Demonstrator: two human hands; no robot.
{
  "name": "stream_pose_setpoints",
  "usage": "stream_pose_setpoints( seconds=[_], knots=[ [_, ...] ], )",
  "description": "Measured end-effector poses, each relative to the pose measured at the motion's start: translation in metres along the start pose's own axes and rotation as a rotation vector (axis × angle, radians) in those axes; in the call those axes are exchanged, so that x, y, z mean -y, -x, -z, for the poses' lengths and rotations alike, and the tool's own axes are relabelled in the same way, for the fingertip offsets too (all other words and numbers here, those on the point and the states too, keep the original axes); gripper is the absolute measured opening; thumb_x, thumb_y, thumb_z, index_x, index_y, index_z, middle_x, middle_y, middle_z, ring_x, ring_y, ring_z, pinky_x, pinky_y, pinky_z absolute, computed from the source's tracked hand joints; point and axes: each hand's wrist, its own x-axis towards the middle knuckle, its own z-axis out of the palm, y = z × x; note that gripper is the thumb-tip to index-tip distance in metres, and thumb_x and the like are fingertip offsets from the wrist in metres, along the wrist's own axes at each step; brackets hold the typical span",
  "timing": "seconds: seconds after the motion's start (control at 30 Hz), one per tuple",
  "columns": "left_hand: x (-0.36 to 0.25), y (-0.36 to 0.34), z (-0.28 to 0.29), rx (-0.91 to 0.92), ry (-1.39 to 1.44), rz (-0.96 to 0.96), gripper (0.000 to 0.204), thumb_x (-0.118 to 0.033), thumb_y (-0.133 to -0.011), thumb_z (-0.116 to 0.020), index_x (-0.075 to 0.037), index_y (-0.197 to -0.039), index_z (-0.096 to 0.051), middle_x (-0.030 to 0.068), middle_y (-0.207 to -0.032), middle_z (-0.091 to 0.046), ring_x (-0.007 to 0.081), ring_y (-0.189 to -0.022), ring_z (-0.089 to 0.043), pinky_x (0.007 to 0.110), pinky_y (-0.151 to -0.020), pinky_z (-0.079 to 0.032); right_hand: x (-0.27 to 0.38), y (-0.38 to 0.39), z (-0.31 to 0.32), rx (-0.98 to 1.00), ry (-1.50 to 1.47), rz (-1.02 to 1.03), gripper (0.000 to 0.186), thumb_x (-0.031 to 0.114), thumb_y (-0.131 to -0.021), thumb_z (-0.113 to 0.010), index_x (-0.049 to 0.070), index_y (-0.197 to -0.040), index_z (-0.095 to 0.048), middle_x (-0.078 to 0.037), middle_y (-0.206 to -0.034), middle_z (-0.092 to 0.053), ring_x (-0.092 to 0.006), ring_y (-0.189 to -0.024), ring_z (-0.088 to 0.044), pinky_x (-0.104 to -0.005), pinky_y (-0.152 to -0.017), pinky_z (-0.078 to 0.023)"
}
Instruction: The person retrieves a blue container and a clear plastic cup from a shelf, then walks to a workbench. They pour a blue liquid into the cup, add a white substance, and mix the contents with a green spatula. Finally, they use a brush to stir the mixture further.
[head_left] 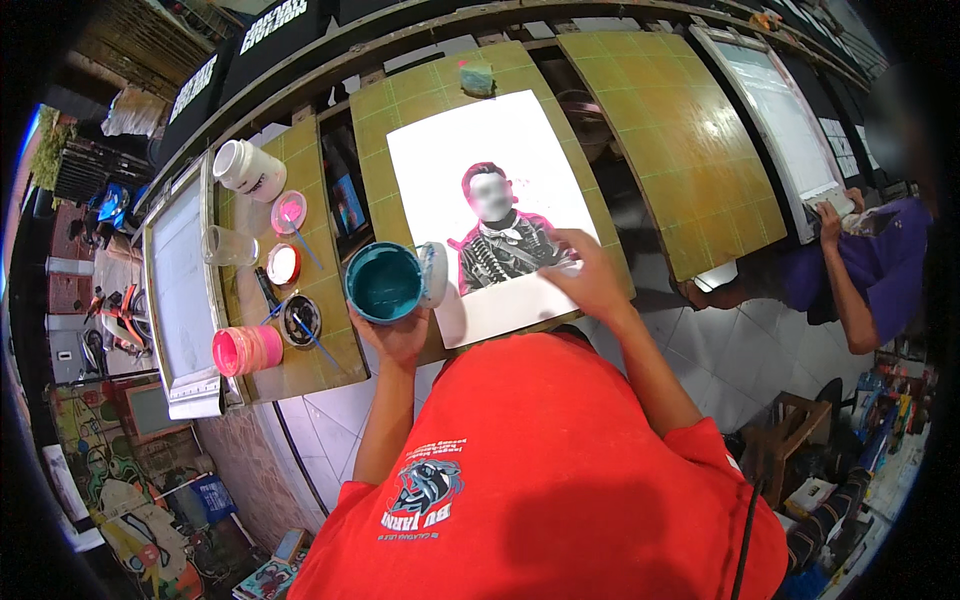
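Observation:
My left hand (pixel 404 338) is wrapped round an uncovered tub of dark teal paint (pixel 385 284), tilted so its inside shows. A white rounded container or lid (pixel 433 275) sits right against the tub; I cannot tell whether the hand holds it too. Ahead lies a white sheet (pixel 555 150) with a printed portrait (pixel 505 240) in black, grey and pink. Over the sheet's lower right part my right hand (pixel 592 275) reaches in, thumb and fingers apart, close to the printed figure. Whether its fingertips touch the sheet is unclear.
On the left board stand a white jar (pixel 250 172), a pink paint jar (pixel 247 350), a clear cup (pixel 230 246) and small paint dishes with brushes (pixel 318 345). A green sponge (pixel 477 77) lies beyond the sheet. At right, another person's hand (pixel 830 215) works at a framed screen (pixel 765 110).

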Motion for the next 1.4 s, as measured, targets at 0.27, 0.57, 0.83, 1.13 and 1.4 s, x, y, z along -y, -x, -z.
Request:
stream_pose_setpoints(
  seconds=[0.27, 0.57, 0.83, 1.13, 1.4],
  knots=[
    [0.033, -0.010, -0.040, 0.030, -0.049, 0.124, 0.064, -0.066, -0.087, -0.036, -0.021, -0.129, -0.051, 0.0024, -0.131, -0.053, 0.0209, -0.121, -0.049, 0.044, -0.099, -0.042, 0.036, -0.024, -0.041, 0.280, -0.148, 0.272, 0.117, 0.028, -0.059, -0.090, 0.012, -0.149, -0.018, -0.014, -0.149, -0.032, -0.0304, -0.132, -0.040, -0.0417, -0.106, -0.037],
    [0.040, -0.011, -0.075, 0.195, 0.012, 0.143, 0.075, -0.070, -0.082, -0.043, -0.012, -0.130, -0.050, 0.0119, -0.120, -0.059, 0.0304, -0.113, -0.053, 0.047, -0.098, -0.039, -0.010, -0.027, -0.022, -0.080, -0.440, 0.164, 0.104, 0.018, -0.060, -0.088, 0.007, -0.142, -0.024, -0.018, -0.132, -0.041, -0.0283, -0.125, -0.044, -0.0400, -0.106, -0.037],
    [-0.012, -0.016, -0.021, 0.032, 0.056, 0.020, 0.085, -0.069, -0.079, -0.051, -0.002, -0.132, -0.046, 0.0208, -0.115, -0.058, 0.0311, -0.102, -0.057, 0.039, -0.085, -0.047, -0.121, -0.036, 0.096, -0.587, 0.031, 0.034, 0.094, 0.017, -0.063, -0.084, 0.004, -0.137, -0.027, -0.022, -0.126, -0.049, -0.0345, -0.120, -0.048, -0.0412, -0.101, -0.040],
    [-0.023, -0.012, -0.026, 0.124, 0.116, -0.063, 0.078, -0.053, -0.082, -0.065, -0.003, -0.137, -0.039, 0.0258, -0.126, -0.049, 0.0365, -0.110, -0.054, 0.043, -0.094, -0.048, -0.159, -0.007, 0.140, -0.663, 0.599, -0.331, 0.096, 0.038, -0.062, -0.084, 0.003, -0.135, -0.033, -0.022, -0.133, -0.046, -0.0396, -0.126, -0.041, -0.0488, -0.101, -0.036],
    [-0.009, -0.018, -0.032, 0.110, 0.157, 0.025, 0.081, -0.048, -0.080, -0.070, -0.005, -0.139, -0.037, 0.0276, -0.131, -0.045, 0.0376, -0.116, -0.051, 0.044, -0.100, -0.045, -0.161, 0.001, 0.142, -0.629, 0.634, -0.380, 0.105, 0.044, -0.062, -0.083, -0.001, -0.140, -0.030, -0.025, -0.142, -0.037, -0.0401, -0.133, -0.033, -0.0501, -0.108, -0.030]
  ],
)
